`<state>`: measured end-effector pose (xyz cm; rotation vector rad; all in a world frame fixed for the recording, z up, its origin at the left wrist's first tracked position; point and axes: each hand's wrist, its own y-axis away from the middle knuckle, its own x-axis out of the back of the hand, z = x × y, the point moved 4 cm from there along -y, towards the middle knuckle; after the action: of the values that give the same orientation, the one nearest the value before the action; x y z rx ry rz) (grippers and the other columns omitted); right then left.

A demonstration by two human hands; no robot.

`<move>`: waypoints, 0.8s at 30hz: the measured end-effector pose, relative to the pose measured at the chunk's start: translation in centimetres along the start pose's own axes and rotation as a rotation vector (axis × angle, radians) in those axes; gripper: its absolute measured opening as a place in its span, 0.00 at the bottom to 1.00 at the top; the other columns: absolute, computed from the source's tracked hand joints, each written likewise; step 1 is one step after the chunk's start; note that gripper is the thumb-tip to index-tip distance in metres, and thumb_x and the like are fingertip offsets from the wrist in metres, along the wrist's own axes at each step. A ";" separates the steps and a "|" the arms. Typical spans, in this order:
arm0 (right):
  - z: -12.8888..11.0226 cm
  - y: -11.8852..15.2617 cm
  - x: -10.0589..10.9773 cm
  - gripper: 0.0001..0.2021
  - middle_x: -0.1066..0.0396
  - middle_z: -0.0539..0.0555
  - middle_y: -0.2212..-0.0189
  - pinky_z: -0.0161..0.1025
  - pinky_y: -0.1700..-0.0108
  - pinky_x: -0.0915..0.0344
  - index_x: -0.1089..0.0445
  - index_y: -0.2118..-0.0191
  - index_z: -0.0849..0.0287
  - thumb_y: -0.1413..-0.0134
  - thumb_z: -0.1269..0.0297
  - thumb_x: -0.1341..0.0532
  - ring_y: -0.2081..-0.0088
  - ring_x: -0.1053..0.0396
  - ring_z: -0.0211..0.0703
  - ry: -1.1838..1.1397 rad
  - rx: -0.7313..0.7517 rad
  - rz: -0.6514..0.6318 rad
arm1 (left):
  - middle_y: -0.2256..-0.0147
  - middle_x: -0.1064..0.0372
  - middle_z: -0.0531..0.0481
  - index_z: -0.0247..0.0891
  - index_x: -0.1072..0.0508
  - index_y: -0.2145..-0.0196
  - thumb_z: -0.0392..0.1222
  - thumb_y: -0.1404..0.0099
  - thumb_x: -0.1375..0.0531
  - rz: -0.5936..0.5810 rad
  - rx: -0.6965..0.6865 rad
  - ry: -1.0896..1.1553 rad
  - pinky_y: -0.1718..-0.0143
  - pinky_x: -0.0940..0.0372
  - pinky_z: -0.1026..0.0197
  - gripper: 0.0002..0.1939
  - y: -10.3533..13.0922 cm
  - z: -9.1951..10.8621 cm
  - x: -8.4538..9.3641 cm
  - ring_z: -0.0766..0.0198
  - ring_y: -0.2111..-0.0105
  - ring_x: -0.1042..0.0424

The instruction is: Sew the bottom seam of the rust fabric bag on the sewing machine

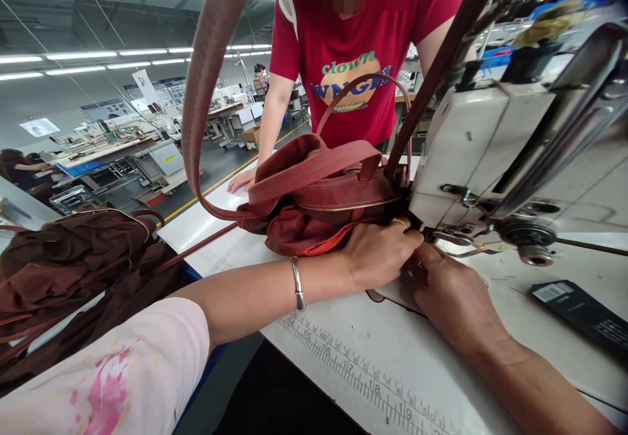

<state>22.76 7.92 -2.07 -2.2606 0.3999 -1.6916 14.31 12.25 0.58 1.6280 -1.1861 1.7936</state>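
Observation:
A dark red handbag [333, 180] with a brass zipper and long straps lies on the white worktable, under the head of a sewing machine [461, 140]. My left hand [380, 252] has its fingers curled at the bag's near right edge, close beside the machine's needle area. Against its fingertips my right hand [446, 278] is closed too, thumb and fingers pinched together. Part of the bag's edge disappears between the two hands, and the needle itself is hidden. One strap [196, 95] arches up high on the left.
A co-worker in a red T-shirt [353, 49] stands across the table, one hand resting on it [243, 180]. More dark red bags [73, 271] are piled at left. A black tag [579, 311] lies right of my right hand. A printed ruler [353, 363] runs along the near edge.

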 end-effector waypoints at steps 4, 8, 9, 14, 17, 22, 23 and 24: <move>0.1 0.3 -0.2 0.11 0.34 0.52 0.71 0.33 0.78 0.52 0.35 0.72 0.59 0.61 0.79 0.50 0.77 0.39 0.39 0.006 0.042 -0.038 | 0.60 0.39 0.52 0.39 0.31 0.68 0.39 0.40 0.51 0.002 -0.041 0.024 0.75 0.41 0.64 0.10 0.3 -0.3 -0.4 0.67 0.71 0.36; 0.1 0.7 -0.4 0.12 0.34 0.51 0.69 0.33 0.77 0.51 0.34 0.73 0.58 0.60 0.78 0.51 0.74 0.37 0.40 -0.002 0.069 -0.038 | 0.60 0.38 0.49 0.37 0.30 0.72 0.37 0.39 0.52 0.040 -0.184 -0.029 0.70 0.41 0.62 0.12 0.8 -0.3 -0.5 0.59 0.59 0.41; 0.1 0.7 -0.4 0.12 0.34 0.51 0.69 0.34 0.77 0.51 0.34 0.73 0.58 0.60 0.78 0.52 0.75 0.38 0.40 0.002 0.070 -0.031 | 0.60 0.38 0.48 0.36 0.30 0.72 0.37 0.40 0.51 0.046 -0.212 -0.038 0.68 0.41 0.61 0.11 0.9 -0.3 -0.5 0.57 0.58 0.43; 0.2 0.9 -0.6 0.11 0.34 0.52 0.70 0.35 0.78 0.50 0.36 0.74 0.59 0.60 0.78 0.52 0.76 0.38 0.40 0.038 0.065 0.003 | 0.56 0.39 0.49 0.36 0.30 0.69 0.39 0.39 0.50 0.108 -0.273 -0.055 0.60 0.44 0.55 0.10 1.3 -0.3 -0.6 0.57 0.54 0.45; -0.1 1.0 -0.3 0.10 0.34 0.52 0.71 0.35 0.78 0.49 0.37 0.74 0.59 0.58 0.77 0.52 0.76 0.37 0.41 0.065 0.053 0.019 | 0.54 0.39 0.50 0.37 0.31 0.69 0.37 0.37 0.52 0.124 -0.275 -0.049 0.59 0.45 0.56 0.11 1.2 -0.3 -0.6 0.59 0.53 0.45; 0.0 2.6 1.4 0.12 0.33 0.51 0.70 0.34 0.83 0.51 0.37 0.66 0.56 0.54 0.76 0.53 0.82 0.37 0.40 0.113 0.017 0.029 | 0.57 0.38 0.50 0.36 0.32 0.66 0.37 0.35 0.55 0.155 -0.275 -0.033 0.60 0.46 0.58 0.12 1.1 -0.1 -0.6 0.61 0.59 0.43; 0.2 3.2 1.7 0.13 0.33 0.50 0.71 0.34 0.83 0.51 0.38 0.66 0.55 0.55 0.76 0.53 0.83 0.37 0.39 0.117 0.021 0.016 | 0.58 0.38 0.50 0.37 0.32 0.66 0.37 0.35 0.55 0.167 -0.267 -0.031 0.60 0.47 0.58 0.12 1.1 0.0 -0.6 0.62 0.60 0.43; 0.4 3.9 2.0 0.13 0.33 0.49 0.72 0.34 0.84 0.50 0.38 0.67 0.55 0.56 0.76 0.53 0.83 0.37 0.39 0.117 0.031 -0.002 | 0.58 0.38 0.51 0.37 0.32 0.66 0.37 0.35 0.54 0.176 -0.261 -0.032 0.60 0.47 0.58 0.12 1.1 0.1 -0.7 0.62 0.60 0.43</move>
<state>23.46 3.62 -1.96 -2.1476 0.3945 -1.8236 13.62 11.77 -0.40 1.4453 -1.5493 1.6356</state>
